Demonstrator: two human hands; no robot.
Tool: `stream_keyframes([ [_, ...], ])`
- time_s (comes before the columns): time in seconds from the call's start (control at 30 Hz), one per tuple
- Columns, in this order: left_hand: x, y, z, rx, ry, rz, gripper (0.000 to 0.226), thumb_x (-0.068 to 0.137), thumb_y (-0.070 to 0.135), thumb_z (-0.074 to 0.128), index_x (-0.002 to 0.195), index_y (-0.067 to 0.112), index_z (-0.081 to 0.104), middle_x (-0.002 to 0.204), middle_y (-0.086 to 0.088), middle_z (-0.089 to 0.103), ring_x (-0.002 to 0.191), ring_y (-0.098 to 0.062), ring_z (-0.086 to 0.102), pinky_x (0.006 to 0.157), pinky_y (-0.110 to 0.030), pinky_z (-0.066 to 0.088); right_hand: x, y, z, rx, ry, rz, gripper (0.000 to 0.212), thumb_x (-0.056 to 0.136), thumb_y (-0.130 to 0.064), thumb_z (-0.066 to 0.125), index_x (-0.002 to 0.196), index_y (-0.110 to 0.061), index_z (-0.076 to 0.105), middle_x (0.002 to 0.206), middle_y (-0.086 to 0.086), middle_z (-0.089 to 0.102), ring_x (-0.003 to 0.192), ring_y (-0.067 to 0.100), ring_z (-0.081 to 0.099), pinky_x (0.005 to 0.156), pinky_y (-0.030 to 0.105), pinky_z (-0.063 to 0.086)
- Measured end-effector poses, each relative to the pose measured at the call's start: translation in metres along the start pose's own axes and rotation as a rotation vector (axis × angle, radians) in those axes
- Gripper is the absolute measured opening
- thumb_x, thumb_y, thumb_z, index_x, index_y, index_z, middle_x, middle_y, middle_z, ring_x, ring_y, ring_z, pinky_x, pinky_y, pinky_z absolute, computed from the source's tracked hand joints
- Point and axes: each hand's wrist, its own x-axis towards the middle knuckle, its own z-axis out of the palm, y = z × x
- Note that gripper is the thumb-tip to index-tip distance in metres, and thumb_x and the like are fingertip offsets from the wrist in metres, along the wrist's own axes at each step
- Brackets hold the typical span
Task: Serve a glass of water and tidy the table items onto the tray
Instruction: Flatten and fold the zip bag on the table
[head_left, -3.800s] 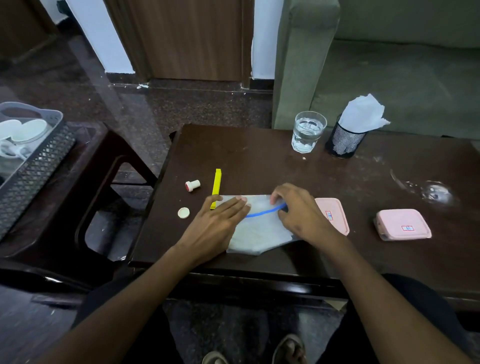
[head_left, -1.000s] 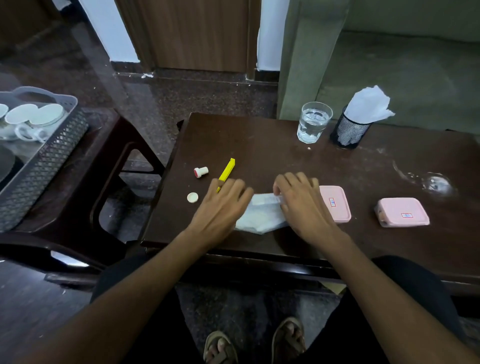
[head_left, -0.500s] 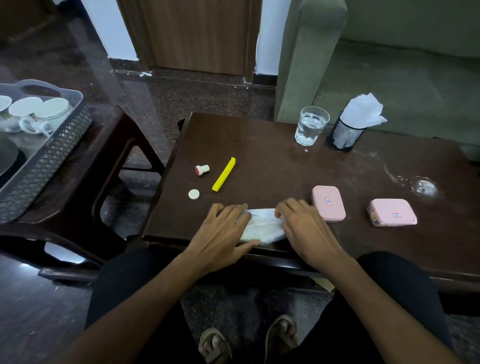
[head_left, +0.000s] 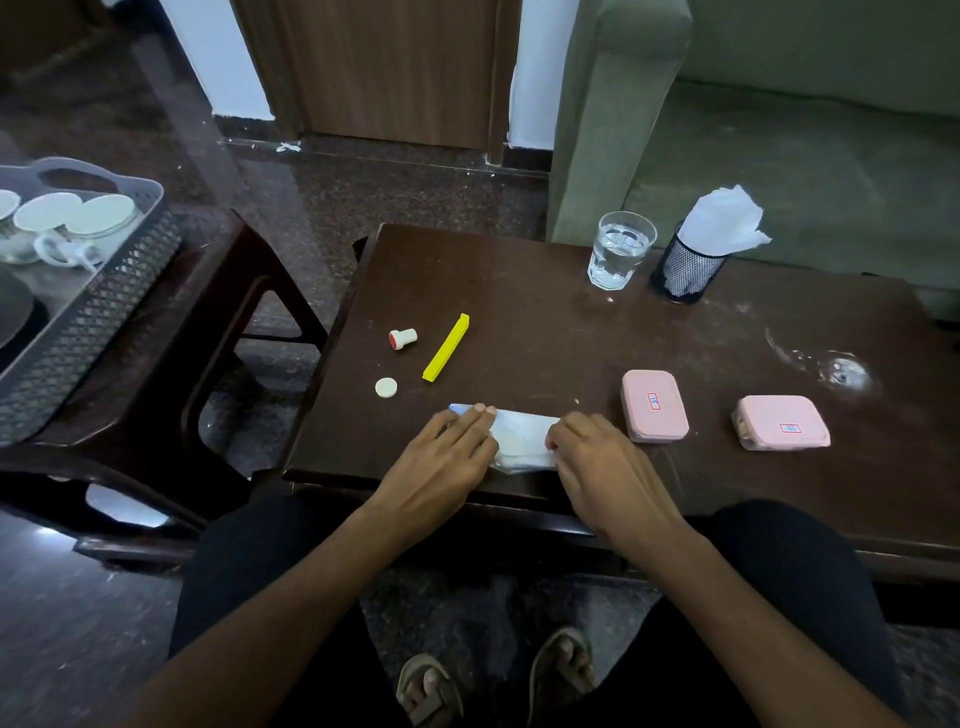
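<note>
Both hands are working a folded plastic bag (head_left: 522, 439) at the near edge of the table (head_left: 545, 322). The left hand (head_left: 441, 460) is lying flat on the bag's left part, fingers straight and pressing down, fingertips reaching a blue strip at the bag's far left corner. The right hand (head_left: 597, 462) is sitting at the bag's right end with fingers bent down onto it; cannot tell whether it is pinching the plastic or only pressing.

Handling: the bag is looking thin, soft and light, probably slippery, so it is likely springing open if released; best taking it by pinching across the folded stack in the middle, not by a loose corner.

Other table items waiting: yellow clip (head_left: 445, 347), small stopper (head_left: 403, 339) with a red end lying on its side, white round cap (head_left: 386, 387), two pink boxes (head_left: 654, 405) to the right, well apart from each other. Glass of water (head_left: 619, 249) is standing upright at the far side just beside a mesh cup (head_left: 685, 270) holding tissue; glass is fragile and partly full, needing an upright carry.

Grey tray (head_left: 93, 312) is sitting on a separate stand to the left, well apart, with cups (head_left: 78, 218) already inside.
</note>
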Motion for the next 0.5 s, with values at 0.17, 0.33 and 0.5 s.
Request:
stream_keyframes([
  [0.17, -0.003, 0.006, 0.004, 0.02, 0.002, -0.016, 0.033, 0.099, 0.02, 0.062, 0.124, -0.001, 0.069, 0.148, -0.028, 0.057, 0.141, -0.039, 0.055, 0.115, -0.048, 0.048, -0.013, -0.016, 0.013, -0.115, 0.046, -0.014, 0.005, 0.087, -0.014, 0.063, 0.084, -0.018, 0.063, 0.092, 0.002, 0.059, 0.081, 0.024, 0.056, 0.071, 0.037, 0.051],
  [0.33, -0.008, 0.012, 0.01, -0.052, -0.155, -0.038, 0.072, 0.111, 0.049, 0.032, 0.167, 0.006, 0.018, 0.169, -0.031, 0.02, 0.16, -0.04, 0.021, 0.127, -0.052, 0.029, -0.021, -0.032, 0.025, -0.192, 0.051, 0.014, 0.01, 0.081, -0.015, 0.069, 0.091, -0.013, 0.07, 0.092, 0.006, 0.061, 0.079, 0.024, 0.057, 0.069, 0.037, 0.054],
  [0.5, -0.012, 0.013, 0.012, -0.069, -0.176, -0.02, 0.077, 0.108, 0.054, 0.034, 0.169, 0.013, 0.01, 0.175, -0.02, 0.002, 0.163, -0.037, 0.007, 0.128, -0.053, 0.025, -0.017, -0.043, 0.038, -0.095, 0.182, 0.081, 0.043, 0.089, -0.015, 0.05, 0.127, 0.0, 0.065, 0.135, 0.02, 0.063, 0.121, 0.034, 0.062, 0.102, 0.044, 0.054],
])
